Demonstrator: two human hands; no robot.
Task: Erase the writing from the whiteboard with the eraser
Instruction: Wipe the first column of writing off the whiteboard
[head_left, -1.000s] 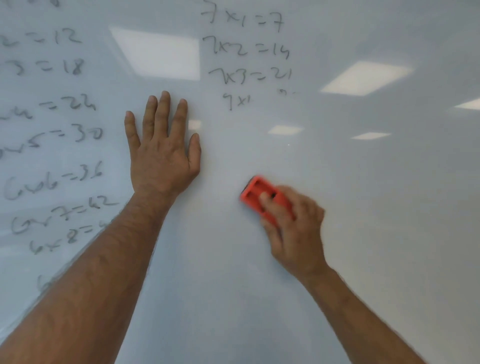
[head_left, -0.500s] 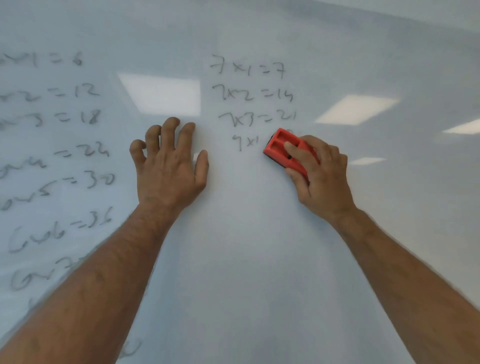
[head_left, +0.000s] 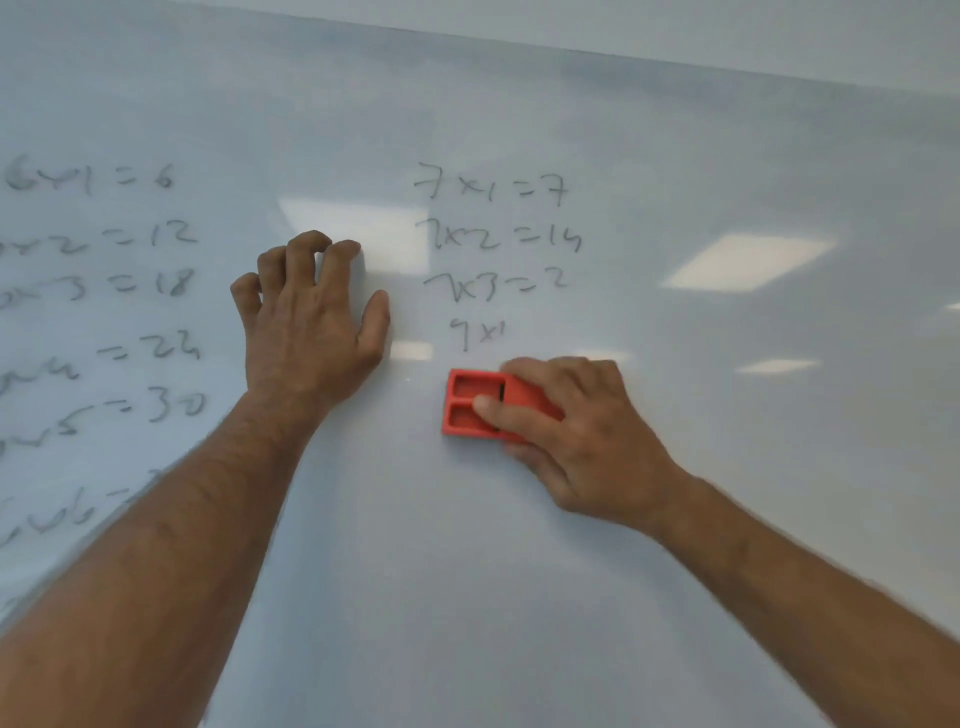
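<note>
White and glossy, the whiteboard (head_left: 675, 519) fills the view, ceiling lights mirrored in it. Its lower middle is bare, while the seven-times column (head_left: 493, 239) sits just above the red eraser (head_left: 475, 404), the nearest scrap being the "7x1" fragment (head_left: 478, 332) directly over it. That eraser lies flat on the board, long axis roughly sideways, clamped in the right hand (head_left: 587, 441). Left of the column, the left hand (head_left: 311, 322) braces on the board, fingers curled, gripping nothing. A six-times column (head_left: 104, 291) remains far left, so much writing is left; a short upward stroke looks likeliest.
</note>
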